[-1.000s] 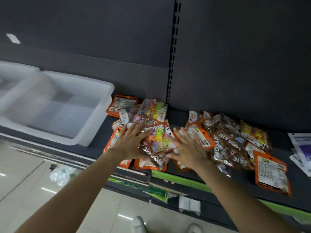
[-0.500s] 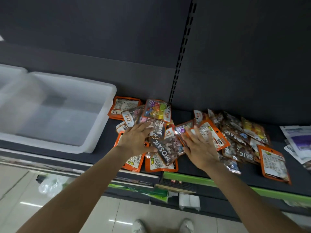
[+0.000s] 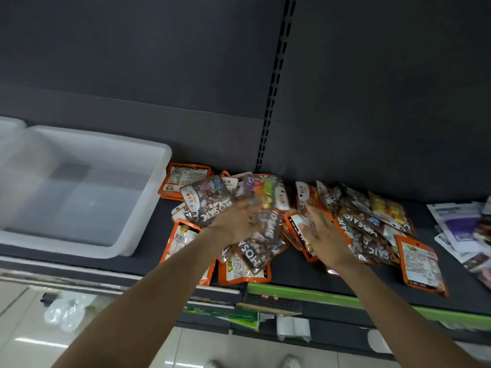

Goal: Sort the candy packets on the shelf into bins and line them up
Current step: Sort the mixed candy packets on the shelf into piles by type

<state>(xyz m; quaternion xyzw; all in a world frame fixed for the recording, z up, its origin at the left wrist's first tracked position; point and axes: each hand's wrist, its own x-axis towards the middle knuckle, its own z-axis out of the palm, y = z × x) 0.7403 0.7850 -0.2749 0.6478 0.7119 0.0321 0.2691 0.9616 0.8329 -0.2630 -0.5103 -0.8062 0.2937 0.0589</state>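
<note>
A loose pile of candy packets (image 3: 268, 197) covers the dark shelf (image 3: 297, 272): brown "MOSAIC" stone-candy packets (image 3: 207, 200), orange-edged packets (image 3: 419, 261) and clear packets of coloured sweets. My left hand (image 3: 236, 221) rests on the middle of the pile, its fingers reaching forward over a brown packet; motion blur hides the fingertips. To its right, my right hand (image 3: 324, 235) lies flat with straight fingers on an orange-edged packet (image 3: 300, 221). An empty white bin (image 3: 159, 181) stands on the shelf left of the pile.
A second pale bin (image 3: 10, 126) shows at the far left. White and purple packets (image 3: 459, 227) lie at the shelf's right end. The dark back panel rises behind; a green price strip (image 3: 305, 290) runs along the front edge. My shoes show on the floor below.
Both hands have pushed deeper into the pile and shuffled the packets. A brown packet now lies between my wrists near the front edge. The view has shifted slightly.
</note>
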